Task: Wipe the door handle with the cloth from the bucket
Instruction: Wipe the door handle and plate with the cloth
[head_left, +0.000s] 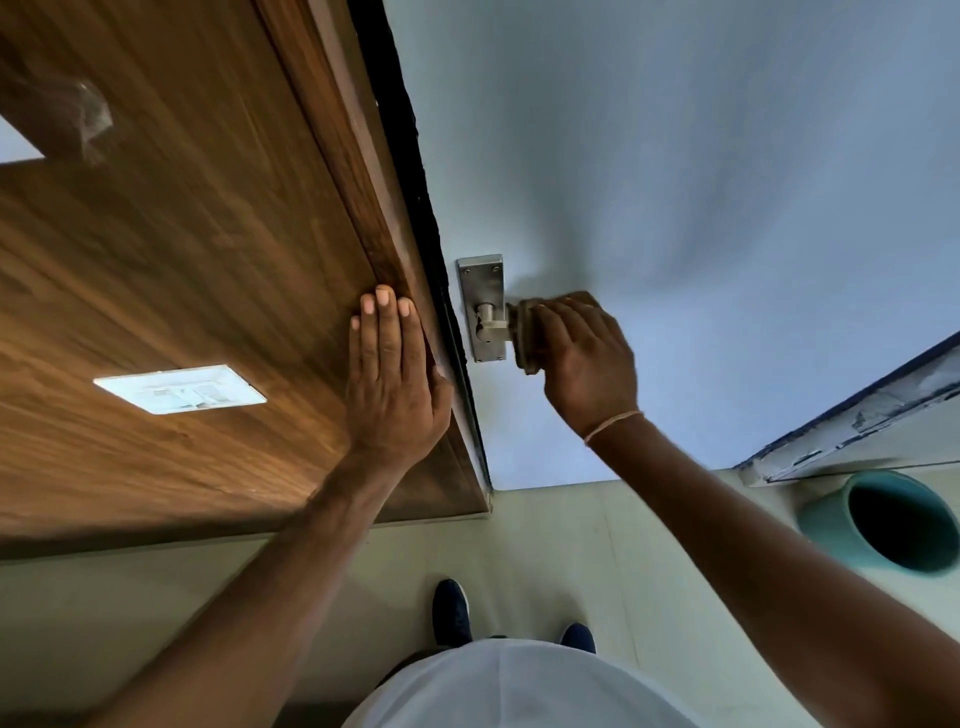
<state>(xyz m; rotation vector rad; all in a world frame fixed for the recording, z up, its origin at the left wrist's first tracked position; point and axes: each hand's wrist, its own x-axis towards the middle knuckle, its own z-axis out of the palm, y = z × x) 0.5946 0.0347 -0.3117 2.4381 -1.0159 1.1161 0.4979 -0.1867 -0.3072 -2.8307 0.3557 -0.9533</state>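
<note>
At the door handle (492, 326) | right hand (587, 358) fingers wrap cloth (524, 332) | left hand (395, 384) flat, fingers spread on wood frame (363, 208)

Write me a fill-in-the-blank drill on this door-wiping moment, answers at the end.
1. The right hand presses a brown cloth around the door ____.
2. The left hand lies flat on the ____ panel.
3. The teal bucket stands on the floor to the person's ____.

Missing words: handle; wooden; right.
</note>
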